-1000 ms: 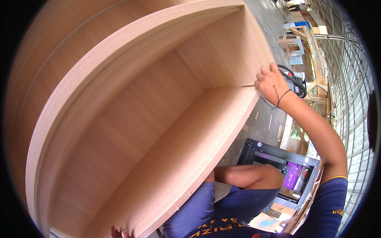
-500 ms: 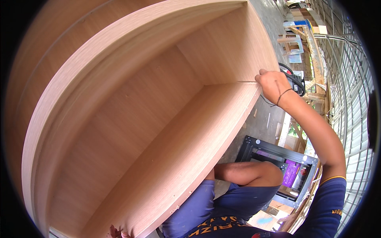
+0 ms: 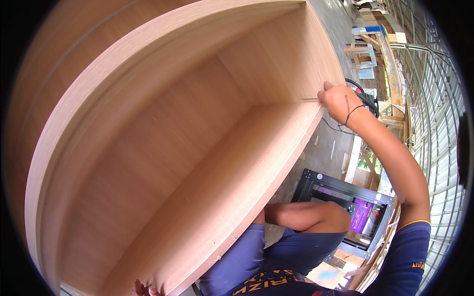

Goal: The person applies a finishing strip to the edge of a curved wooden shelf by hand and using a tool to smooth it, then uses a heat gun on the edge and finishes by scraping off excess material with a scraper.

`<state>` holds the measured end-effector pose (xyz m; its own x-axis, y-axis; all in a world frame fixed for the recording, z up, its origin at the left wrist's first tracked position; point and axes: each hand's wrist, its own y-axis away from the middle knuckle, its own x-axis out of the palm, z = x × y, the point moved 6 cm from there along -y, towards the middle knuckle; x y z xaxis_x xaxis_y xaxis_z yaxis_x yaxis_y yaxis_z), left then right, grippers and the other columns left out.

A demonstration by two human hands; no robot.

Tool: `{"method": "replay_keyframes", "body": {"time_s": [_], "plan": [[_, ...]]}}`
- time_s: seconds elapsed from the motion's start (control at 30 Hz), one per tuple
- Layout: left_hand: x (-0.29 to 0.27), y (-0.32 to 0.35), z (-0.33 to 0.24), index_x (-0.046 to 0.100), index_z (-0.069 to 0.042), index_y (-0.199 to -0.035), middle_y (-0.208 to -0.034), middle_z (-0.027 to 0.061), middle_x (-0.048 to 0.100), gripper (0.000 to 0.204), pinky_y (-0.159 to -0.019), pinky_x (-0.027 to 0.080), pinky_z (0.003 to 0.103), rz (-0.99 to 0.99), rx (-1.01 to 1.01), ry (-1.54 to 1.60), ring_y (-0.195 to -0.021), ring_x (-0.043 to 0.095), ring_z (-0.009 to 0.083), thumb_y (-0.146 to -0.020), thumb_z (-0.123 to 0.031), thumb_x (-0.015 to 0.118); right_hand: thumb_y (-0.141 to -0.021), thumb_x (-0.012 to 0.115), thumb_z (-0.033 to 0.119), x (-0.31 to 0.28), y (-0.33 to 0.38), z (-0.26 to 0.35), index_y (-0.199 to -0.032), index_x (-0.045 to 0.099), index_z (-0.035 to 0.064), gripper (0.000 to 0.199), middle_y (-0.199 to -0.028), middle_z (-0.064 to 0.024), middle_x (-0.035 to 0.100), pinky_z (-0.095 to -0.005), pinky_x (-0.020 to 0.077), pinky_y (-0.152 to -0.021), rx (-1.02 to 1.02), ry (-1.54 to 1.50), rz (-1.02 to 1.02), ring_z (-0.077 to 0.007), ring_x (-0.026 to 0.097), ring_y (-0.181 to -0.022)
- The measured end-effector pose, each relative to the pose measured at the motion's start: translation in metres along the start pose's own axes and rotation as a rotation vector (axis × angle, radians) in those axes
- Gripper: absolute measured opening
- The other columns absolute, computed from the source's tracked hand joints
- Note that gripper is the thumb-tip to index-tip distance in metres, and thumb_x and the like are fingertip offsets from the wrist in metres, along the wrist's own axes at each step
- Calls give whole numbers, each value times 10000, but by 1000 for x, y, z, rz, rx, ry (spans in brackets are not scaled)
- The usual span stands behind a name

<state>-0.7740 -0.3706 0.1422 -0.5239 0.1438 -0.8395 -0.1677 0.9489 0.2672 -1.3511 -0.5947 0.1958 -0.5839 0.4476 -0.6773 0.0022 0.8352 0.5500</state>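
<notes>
A large light wood-grain cabinet [image 3: 163,143] lies open toward me, its inner panels forming a long trough. My right hand [image 3: 340,102] is closed at the far right corner, where the end panel meets the near panel [image 3: 232,197]. From its fingers a thin, dark, rod-like tool [image 3: 309,99] points left along that joint; its exact kind is unclear. At the lower edge, my left hand [image 3: 144,288] shows only its fingertips, curled over the near panel at its lower end. The rest of that hand is out of view.
My bent knee [image 3: 335,217] is close beside the near panel. A black metal frame [image 3: 316,178] with a purple label lies to the right on the floor. A black cable [image 3: 373,106], wood scraps, a stool [image 3: 363,55] and a wooden rack [image 3: 392,69] are beyond my right arm.
My right hand and the thin tool have shifted slightly to the right along the corner. The cabinet sits a little further left in view. My left fingertips stay at the lower edge.
</notes>
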Motion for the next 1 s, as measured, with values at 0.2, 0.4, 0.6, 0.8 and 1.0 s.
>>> {"method": "replay_keyframes", "body": {"time_s": [0.2,0.4,0.6,0.8,1.0], "plan": [[-2,-4,-7,665,22,-1101,-830,160,656,380,-629,532,339,-12,56,-31,-713,651,259,-915,-303,599,-722,582,31,15,-6,6,-802,653,17,108,-833,-193,610,-443,513,-745,-20,-68,79,-383,634,-781],[-2,-1,-1,659,38,-1102,-835,164,654,387,-622,534,332,-8,55,-35,-721,652,253,-924,-299,596,-726,566,18,-17,-20,7,-886,676,18,194,-914,-194,653,-418,521,-807,2,-92,97,-373,639,-904],[-1,2,2,655,45,-1106,-853,172,655,411,-628,540,334,-1,35,-17,-737,656,253,-921,-318,601,-721,593,63,0,-11,15,-717,695,37,105,-824,-136,678,-406,550,-678,-203,213,52,-309,689,-757],[-2,-2,-3,661,40,-1099,-860,173,662,422,-626,542,335,-7,48,-34,-734,662,255,-913,-335,611,-667,625,55,20,-15,1,-764,697,24,124,-841,-178,681,-408,533,-729,-119,93,158,-345,672,-802],[0,4,8,672,38,-1078,-840,166,668,395,-618,535,337,-24,26,-19,-714,662,255,-901,-312,630,-677,597,21,-3,-23,22,-834,699,18,188,-874,-198,677,-426,517,-801,-172,-374,197,-372,650,-847]]}}
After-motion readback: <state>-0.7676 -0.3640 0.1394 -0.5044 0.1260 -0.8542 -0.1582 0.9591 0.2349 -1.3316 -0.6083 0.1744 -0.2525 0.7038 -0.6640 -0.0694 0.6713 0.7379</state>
